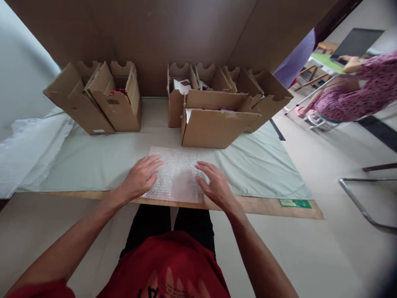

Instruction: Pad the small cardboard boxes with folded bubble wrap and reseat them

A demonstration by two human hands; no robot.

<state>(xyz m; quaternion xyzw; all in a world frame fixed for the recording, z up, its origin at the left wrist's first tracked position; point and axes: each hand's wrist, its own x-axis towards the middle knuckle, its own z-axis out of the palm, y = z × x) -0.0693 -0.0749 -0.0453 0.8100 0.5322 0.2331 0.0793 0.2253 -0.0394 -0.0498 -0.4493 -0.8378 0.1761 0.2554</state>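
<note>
A sheet of clear bubble wrap (177, 173) lies flat on the pale green cloth (102, 161) at the near edge of the wooden table (266, 205). My left hand (141, 178) rests palm down on the sheet's left side, fingers stretched out. My right hand (215, 185) lies on its right edge, fingers spread and flat. Neither hand holds anything.
Open cardboard boxes stand behind the sheet: one close box (214, 124), a group further back (248, 93) and two at the left (96, 97). A clear plastic bag (27, 149) lies at the left. A person in a patterned top (356, 93) sits at the far right beside chairs.
</note>
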